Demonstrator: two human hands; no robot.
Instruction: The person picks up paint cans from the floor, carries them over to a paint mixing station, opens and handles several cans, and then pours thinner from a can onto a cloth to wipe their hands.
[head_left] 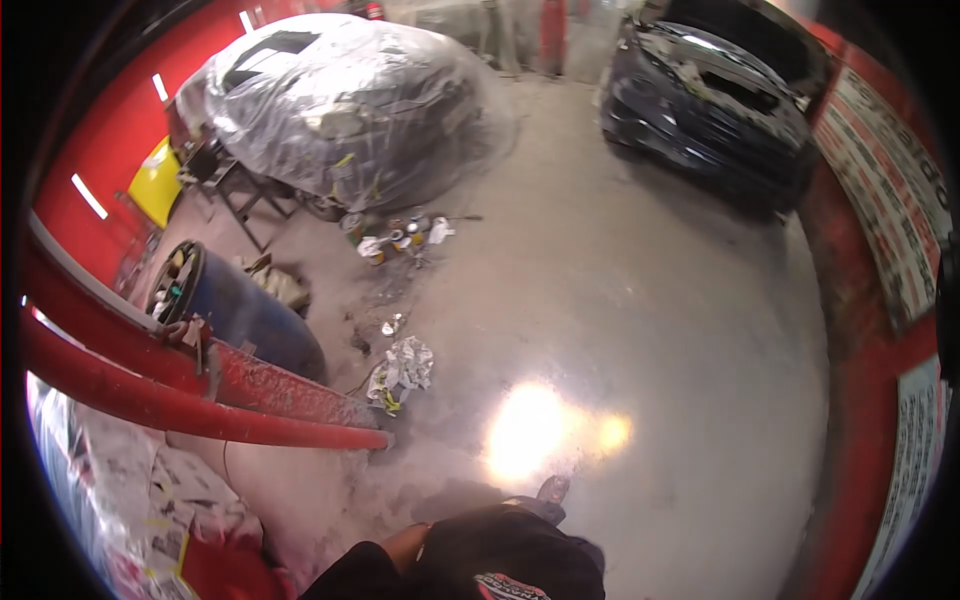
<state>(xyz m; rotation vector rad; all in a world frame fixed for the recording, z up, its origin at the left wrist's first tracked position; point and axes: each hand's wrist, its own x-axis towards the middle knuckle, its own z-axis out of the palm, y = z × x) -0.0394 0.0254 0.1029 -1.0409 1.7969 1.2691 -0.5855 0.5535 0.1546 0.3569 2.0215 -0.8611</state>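
Both hands are out of sight, so their grip cannot be told, and the upright blue cylindrical drum holds jumbled scraps, too blurred to identify.

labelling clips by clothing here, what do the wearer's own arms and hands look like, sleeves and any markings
The left arm is bare below a plain black short sleeve. It belongs to a black shirt with a red and white print. Neither hand shows.
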